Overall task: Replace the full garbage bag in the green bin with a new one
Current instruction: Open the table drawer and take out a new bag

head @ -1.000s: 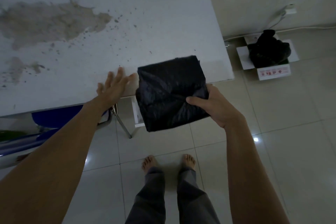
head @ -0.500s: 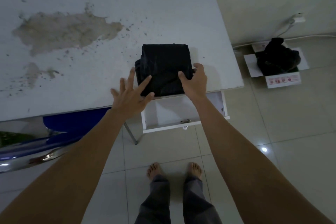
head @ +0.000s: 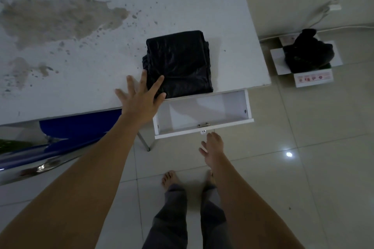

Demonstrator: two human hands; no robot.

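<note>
A folded stack of black garbage bags lies on the white table near its front right corner. My left hand rests flat at the table's edge, fingers spread, with two fingertips touching the stack's left front corner. My right hand hangs open below the table, just under the front of the pulled-out white drawer, holding nothing. The green bin is not in view.
The drawer sticks out over the tiled floor above my bare feet. A blue chair is tucked under the table at left. A white cardboard box with a black bag in it stands by the wall at right.
My right hand has let go of the stack and dropped down to the drawer's front. The left hand stays at the stack's corner. One second ago the stack was held in the air.
</note>
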